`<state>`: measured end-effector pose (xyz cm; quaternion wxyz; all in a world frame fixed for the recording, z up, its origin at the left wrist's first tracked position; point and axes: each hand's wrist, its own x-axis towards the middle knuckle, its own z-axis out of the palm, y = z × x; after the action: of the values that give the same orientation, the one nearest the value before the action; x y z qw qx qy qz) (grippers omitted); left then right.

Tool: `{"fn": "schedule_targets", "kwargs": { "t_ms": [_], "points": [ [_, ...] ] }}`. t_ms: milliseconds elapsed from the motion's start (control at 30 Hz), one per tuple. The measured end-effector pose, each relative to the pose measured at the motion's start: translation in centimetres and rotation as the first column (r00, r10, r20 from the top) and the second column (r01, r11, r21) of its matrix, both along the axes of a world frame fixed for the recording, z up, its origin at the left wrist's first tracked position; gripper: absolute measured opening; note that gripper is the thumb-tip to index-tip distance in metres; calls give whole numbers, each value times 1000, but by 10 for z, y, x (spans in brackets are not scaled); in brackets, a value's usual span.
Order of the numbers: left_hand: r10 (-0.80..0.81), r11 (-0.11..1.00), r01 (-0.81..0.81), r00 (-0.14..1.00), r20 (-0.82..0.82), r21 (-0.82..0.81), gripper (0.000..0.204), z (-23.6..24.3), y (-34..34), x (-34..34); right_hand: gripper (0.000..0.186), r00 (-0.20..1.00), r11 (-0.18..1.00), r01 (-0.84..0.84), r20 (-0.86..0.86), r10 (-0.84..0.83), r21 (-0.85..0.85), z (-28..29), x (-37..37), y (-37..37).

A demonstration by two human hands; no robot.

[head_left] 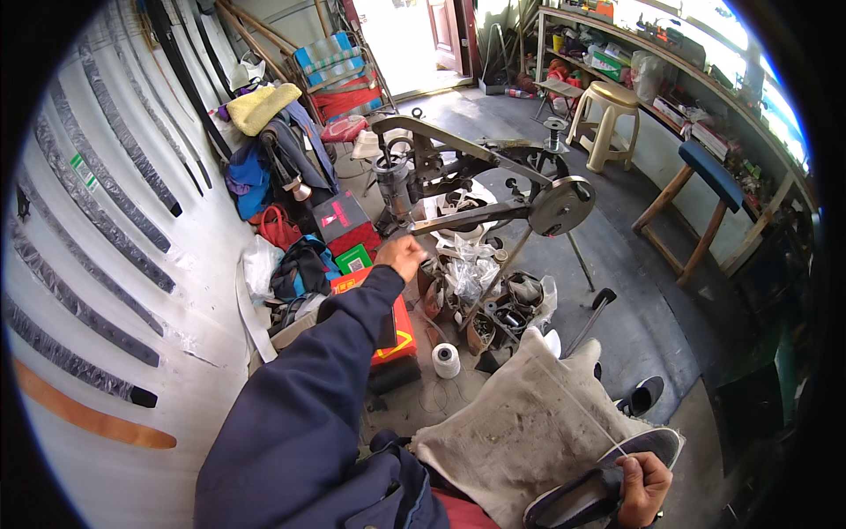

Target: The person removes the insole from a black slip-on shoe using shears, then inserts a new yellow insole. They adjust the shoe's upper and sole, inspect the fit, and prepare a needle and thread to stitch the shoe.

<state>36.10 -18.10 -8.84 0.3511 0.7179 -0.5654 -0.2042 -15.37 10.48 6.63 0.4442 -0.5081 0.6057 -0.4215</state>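
Note:
My right hand (643, 489) is closed at the edge of a dark shoe (577, 498) with a pale rim, and pinches a white thread (582, 407). From there the thread runs taut across a stained beige cloth (493, 423) spread over my lap, toward my left hand. My left hand (404, 257) is stretched forward, its fingers pinched together below a metal arm of the hand-cranked sewing machine (480, 176). What those fingers hold is too small to make out. A spool of white thread (446, 360) stands on the floor beside the cloth.
Behind my left hand lie a red box (397, 331) and several bags. Scraps and tools fill containers (511, 309) under the machine. A dark shoe (641, 397) rests right of the cloth. Stools (608, 123) and a cluttered shelf (656, 44) line the right; wrapped strips (115, 185) hang left.

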Motion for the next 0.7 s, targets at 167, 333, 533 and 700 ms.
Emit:
{"fn": "schedule_targets", "kwargs": {
  "t_ms": [167, 333, 533, 700],
  "points": [
    [-526, 846, 500, 726, 442, 186, 65, 9, 66, -75, 13, 990, 996, -78, -118, 72, -49, -4, 14, -9],
    [-874, 463, 835, 375, -310, -298, 56, 85, 159, -244, 7, 923, 955, -171, -379, 70, -241, -8, 40, -29],
    [-845, 394, 896, 266, -463, -205, 16, 100, 178, -281, 11, 902, 956, -93, -430, -37, -278, 5, 30, -16],
    [-592, 805, 493, 714, -375, -330, 13, 48, 92, -200, 14, 877, 948, 136, -410, -250, -288, 10, -15, 12]
  ]
}}
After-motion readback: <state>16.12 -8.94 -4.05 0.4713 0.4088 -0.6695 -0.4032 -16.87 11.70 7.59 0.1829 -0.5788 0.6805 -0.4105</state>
